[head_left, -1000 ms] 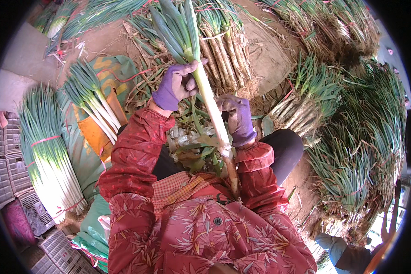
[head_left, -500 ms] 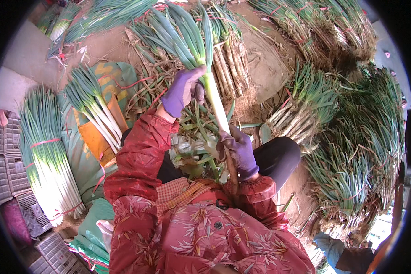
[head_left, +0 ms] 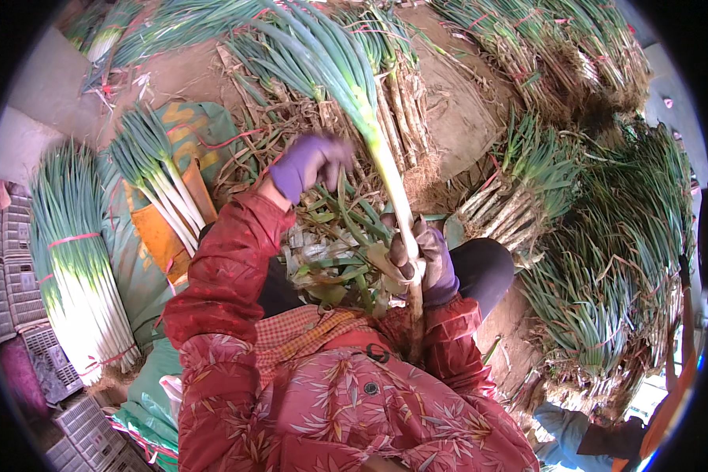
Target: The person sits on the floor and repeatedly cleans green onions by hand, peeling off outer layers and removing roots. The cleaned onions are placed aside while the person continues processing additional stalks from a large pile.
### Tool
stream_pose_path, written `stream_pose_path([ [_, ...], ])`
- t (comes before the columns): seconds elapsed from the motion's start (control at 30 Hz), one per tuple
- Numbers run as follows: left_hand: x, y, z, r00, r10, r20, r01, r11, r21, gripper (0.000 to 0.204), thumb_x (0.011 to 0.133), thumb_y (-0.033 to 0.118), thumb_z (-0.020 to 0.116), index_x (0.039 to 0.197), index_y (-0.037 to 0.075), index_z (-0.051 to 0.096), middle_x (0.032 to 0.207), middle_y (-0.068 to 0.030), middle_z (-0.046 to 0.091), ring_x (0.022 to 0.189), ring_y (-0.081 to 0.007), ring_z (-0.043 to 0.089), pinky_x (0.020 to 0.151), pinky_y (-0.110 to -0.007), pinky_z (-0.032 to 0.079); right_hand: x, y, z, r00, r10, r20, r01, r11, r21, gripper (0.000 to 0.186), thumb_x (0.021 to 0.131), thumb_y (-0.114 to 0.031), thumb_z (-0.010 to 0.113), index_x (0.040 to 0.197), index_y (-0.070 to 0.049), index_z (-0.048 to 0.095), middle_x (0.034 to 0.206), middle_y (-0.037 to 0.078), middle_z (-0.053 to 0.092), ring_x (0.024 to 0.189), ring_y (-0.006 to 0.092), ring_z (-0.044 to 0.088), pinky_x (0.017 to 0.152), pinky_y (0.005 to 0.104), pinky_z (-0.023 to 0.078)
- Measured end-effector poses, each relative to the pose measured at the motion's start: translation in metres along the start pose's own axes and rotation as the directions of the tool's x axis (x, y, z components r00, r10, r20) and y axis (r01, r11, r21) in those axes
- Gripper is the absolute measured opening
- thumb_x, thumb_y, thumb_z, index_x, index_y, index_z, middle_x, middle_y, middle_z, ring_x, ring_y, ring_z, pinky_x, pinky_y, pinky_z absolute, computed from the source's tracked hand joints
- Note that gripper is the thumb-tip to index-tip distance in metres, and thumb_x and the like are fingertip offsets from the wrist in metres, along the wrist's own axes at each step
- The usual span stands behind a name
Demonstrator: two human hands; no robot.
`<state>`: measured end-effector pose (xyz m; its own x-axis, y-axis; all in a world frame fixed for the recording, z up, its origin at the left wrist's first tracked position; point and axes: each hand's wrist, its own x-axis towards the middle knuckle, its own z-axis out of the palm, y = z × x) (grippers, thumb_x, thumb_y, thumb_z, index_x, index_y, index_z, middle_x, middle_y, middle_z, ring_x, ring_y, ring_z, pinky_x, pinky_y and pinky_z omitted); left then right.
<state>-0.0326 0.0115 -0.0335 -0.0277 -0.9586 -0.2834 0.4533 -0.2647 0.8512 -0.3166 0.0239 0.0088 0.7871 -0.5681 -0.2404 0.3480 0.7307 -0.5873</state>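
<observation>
My right hand (head_left: 431, 259), in a purple glove with dark fingers, is closed round the lower white stalk of a large green onion (head_left: 387, 169). The stalk slants up and left to long green leaves; its brownish lower end rests against my red patterned jacket. Loose peeled skin hangs by the right fingers. Left of the stalk and apart from it is my left hand (head_left: 311, 167), also purple-gloved, its fingers smeared by motion. Under the hands, between my legs, lies a heap of green and pale peelings (head_left: 330, 259).
At the left stand a big tied bundle of clean green onions (head_left: 82, 267) and a smaller group (head_left: 161, 181) on orange and green sacking. Untrimmed bundles with brown roots (head_left: 401, 118) lie ahead; a large pile (head_left: 606, 244) fills the right. Grey crates (head_left: 12, 256) line the left edge.
My left hand has come off the upper stalk and moved slightly down and left. The right hand has shifted right and down with the onion, and loose skin now hangs at its lower stalk.
</observation>
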Motion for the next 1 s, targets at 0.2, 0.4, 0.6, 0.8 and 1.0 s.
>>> stream_pose_path([
  [0.2,-0.003,0.030,0.033,0.935,0.292,0.202,-0.278,0.956,-0.098,0.055,0.088,0.055,0.051,0.106,0.003,0.059,0.097,-0.0110,0.065,0.051,-0.0121,0.058,0.044,-0.025,0.048,0.014,0.017,-0.008,0.976,0.093,0.199,-0.144,0.955,0.261,0.037,0.093,-0.025,0.044,0.113,0.005,0.053,0.065,0.011,0.059,0.037,0.0140,0.043,0.033,0.0274,0.035],
  [0.4,0.002,0.036,0.014,0.970,0.234,-0.059,-0.241,0.951,-0.194,0.051,0.087,0.055,0.052,0.097,0.005,0.060,0.075,-0.0056,0.063,0.039,-0.0088,0.045,0.037,-0.024,0.041,0.036,0.028,-0.004,0.981,-0.058,0.187,0.137,0.884,-0.447,0.039,0.098,-0.028,0.036,0.115,0.003,0.052,0.068,0.009,0.059,0.046,0.0169,0.051,0.037,0.0270,0.040],
  [0.6,-0.001,0.040,0.017,0.981,0.150,-0.125,-0.169,0.971,-0.167,0.034,0.084,0.044,0.062,0.083,0.011,0.060,0.063,-0.0029,0.060,0.037,-0.0119,0.043,0.035,-0.029,0.037,0.098,-0.021,0.010,0.958,-0.252,0.136,0.260,0.571,-0.778,0.042,0.092,-0.031,0.053,0.117,0.002,0.056,0.082,0.007,0.063,0.065,0.0130,0.057,0.060,0.0240,0.048],
  [0.8,-0.012,0.049,0.011,0.904,0.188,-0.384,-0.252,0.960,-0.124,0.026,0.083,0.039,0.065,0.081,0.014,0.061,0.055,0.0008,0.055,0.037,-0.0087,0.044,0.032,-0.027,0.033,0.087,0.009,0.006,0.968,-0.081,0.237,0.250,0.340,-0.906,0.039,0.089,-0.031,0.060,0.119,-0.005,0.059,0.082,0.007,0.065,0.075,0.0125,0.060,0.064,0.0273,0.047],
  [1.0,-0.006,0.056,-0.007,0.809,0.246,-0.533,-0.339,0.937,-0.082,0.031,0.079,0.039,0.070,0.091,0.012,0.065,0.057,0.0026,0.055,0.036,-0.0065,0.043,0.033,-0.021,0.030,0.002,0.038,-0.019,0.995,-0.005,-0.104,-0.093,0.410,-0.908,0.036,0.091,-0.027,0.058,0.112,0.002,0.062,0.083,0.000,0.062,0.072,0.0067,0.051,0.062,0.0237,0.042],
])
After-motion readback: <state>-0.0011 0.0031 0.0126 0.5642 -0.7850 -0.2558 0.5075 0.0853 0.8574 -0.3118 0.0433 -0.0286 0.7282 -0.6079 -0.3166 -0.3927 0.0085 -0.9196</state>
